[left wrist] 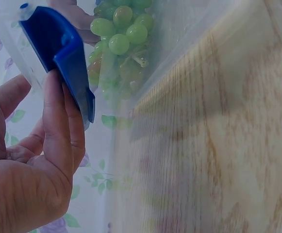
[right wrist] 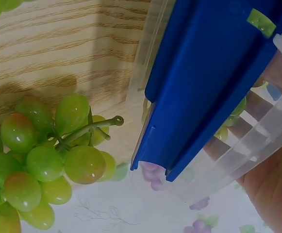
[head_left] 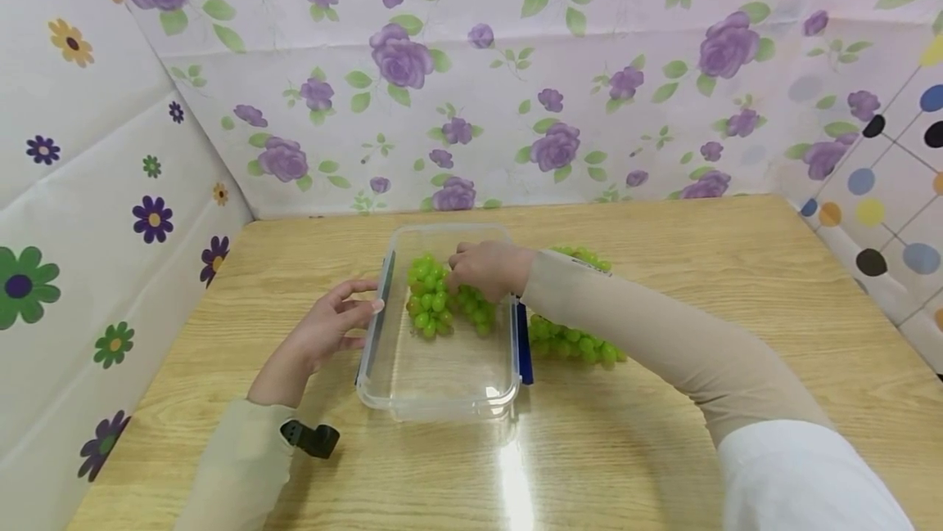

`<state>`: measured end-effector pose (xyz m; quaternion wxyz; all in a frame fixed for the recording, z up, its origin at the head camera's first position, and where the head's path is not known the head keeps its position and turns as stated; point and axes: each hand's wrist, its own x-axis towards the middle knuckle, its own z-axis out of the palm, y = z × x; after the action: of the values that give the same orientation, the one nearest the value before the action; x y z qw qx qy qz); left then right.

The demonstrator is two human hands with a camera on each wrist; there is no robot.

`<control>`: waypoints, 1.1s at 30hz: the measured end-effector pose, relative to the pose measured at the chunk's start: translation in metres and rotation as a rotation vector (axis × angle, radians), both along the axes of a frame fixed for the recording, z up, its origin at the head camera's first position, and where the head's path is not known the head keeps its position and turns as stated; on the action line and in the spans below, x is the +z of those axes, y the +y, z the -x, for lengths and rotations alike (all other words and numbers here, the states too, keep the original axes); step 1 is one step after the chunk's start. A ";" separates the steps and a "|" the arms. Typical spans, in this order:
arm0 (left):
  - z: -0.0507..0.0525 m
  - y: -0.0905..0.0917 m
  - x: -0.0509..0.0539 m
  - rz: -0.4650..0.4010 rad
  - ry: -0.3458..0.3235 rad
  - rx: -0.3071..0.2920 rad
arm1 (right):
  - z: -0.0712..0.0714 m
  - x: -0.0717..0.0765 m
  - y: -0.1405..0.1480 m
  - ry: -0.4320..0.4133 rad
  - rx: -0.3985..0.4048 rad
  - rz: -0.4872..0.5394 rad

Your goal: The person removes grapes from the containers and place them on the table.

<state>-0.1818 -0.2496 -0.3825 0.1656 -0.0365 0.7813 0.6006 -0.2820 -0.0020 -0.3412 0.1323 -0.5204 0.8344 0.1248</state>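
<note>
A clear container (head_left: 442,410) holds two bunches of green grapes, one on the left (head_left: 428,302) and one on the right (head_left: 476,314). My right hand (head_left: 489,267) reaches over its right wall, fingers curled on the right bunch and partly hidden; the right wrist view shows that hand (right wrist: 274,187) behind the clear wall. My left hand (head_left: 335,325) is at the left wall, its fingers extended. Seen from the left wrist, this hand (left wrist: 39,160) touches a hanging blue latch (left wrist: 65,46), with grapes (left wrist: 126,34) beyond the wall.
More green grapes lie on the wooden table (head_left: 626,465) right of the container, one bunch (head_left: 570,340) nearer and another (head_left: 585,255) behind, partly under the right forearm. A second blue latch (head_left: 525,347) hangs on the right side. Flowered sheets (head_left: 412,130) stand behind and left.
</note>
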 end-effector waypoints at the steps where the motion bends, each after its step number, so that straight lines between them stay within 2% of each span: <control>1: 0.000 0.000 -0.001 -0.002 0.000 0.000 | 0.000 0.000 0.000 -0.003 -0.001 0.003; 11: 0.002 -0.001 -0.001 0.020 0.004 -0.002 | 0.003 0.002 0.003 -0.033 -0.001 0.050; 18: 0.001 -0.001 -0.002 -0.003 0.006 -0.002 | 0.005 0.002 0.005 -0.025 0.031 0.057; 33: 0.001 -0.001 -0.001 -0.014 0.001 0.014 | 0.005 0.000 0.007 -0.057 0.029 0.120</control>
<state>-0.1824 -0.2503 -0.3833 0.1613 -0.0403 0.7769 0.6073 -0.2872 0.0048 -0.3408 0.1229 -0.5426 0.8287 0.0614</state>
